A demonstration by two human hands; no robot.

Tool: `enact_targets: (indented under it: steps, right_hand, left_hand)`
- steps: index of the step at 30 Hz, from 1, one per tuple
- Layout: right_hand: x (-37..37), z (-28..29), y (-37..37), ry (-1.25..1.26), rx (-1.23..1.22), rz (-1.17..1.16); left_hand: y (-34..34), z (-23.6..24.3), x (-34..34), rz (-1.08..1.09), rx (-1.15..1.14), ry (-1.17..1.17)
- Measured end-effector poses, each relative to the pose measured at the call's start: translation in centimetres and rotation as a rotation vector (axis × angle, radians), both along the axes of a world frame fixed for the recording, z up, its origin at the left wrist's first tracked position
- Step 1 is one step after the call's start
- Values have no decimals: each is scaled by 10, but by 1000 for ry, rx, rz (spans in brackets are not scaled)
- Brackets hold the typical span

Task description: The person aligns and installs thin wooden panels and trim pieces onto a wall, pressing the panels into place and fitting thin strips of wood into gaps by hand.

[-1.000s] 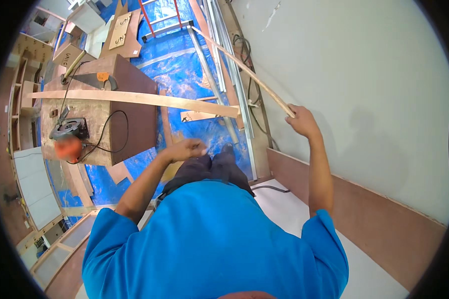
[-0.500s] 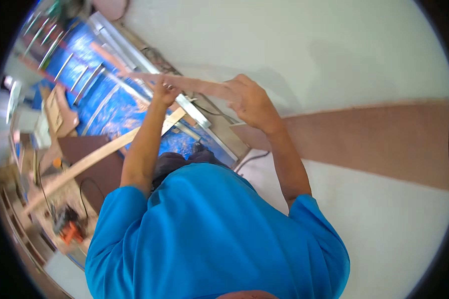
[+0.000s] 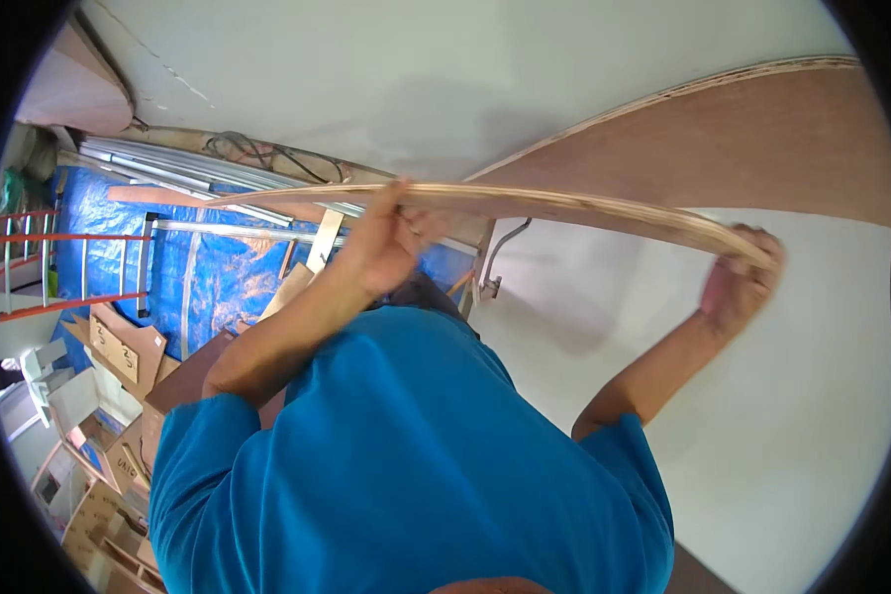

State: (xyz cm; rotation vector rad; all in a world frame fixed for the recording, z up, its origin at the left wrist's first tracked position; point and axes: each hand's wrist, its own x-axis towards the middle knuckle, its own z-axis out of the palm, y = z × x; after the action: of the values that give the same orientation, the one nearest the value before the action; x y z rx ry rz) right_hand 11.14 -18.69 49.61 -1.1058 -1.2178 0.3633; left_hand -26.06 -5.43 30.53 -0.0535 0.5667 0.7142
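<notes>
A long, narrow plywood strip (image 3: 554, 203) with a pale layered edge spans the view, raised in front of me and slightly bowed. My right hand (image 3: 742, 280) is closed around its right end, fingers curled over the edge. Near the strip's middle, my left hand (image 3: 384, 247) grips it, one digit over the top edge and the others below, a little blurred. The strip's far left end reaches out over the blue sheet (image 3: 238, 282).
A wide curved plywood panel (image 3: 742, 139) is at the upper right against the pale wall (image 3: 584, 59). Metal bars (image 3: 168, 163) and cables (image 3: 257, 150) lie along the wall's foot. At left are a ladder (image 3: 79, 262) with orange rails and cut wood pieces (image 3: 124, 346).
My right hand has moved far right to the strip's end, and my left hand has shifted right and nearer. The view has turned, showing more of the strip and the curved panel.
</notes>
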Motion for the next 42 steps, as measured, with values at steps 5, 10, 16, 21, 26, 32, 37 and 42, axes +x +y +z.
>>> enact_targets:
  steps: [5, 10, 16, 21, 26, 32, 37, 42]
  right_hand:
    - [-59, 93, -6, 427, 468, 5]
    - [-73, 193, -21, 248, 604, 292]
    - [-87, 265, -1, 30, 666, -145]
    - [-89, 272, 47, 21, 612, -39]
    - [-102, 258, 109, 0, 479, -2]
    - [-76, 229, 149, -78, 440, 85]
    - [-59, 200, 156, -81, 488, 71]
    - [-65, 192, 149, -37, 367, -179]
  left_hand:
    - [-39, 81, 29, -322, 4, -295]
    - [-61, 139, 57, -609, 105, -419]
    - [-59, 148, 91, -926, 424, -507]
    - [-29, 171, 73, -286, 1825, 145]
    - [10, 182, 117, 528, 2118, 665]
    - [26, 147, 195, 42, 1752, 340]
    - [38, 125, 217, 52, 1684, 668]
    - [70, 108, 220, 112, 1781, 867]
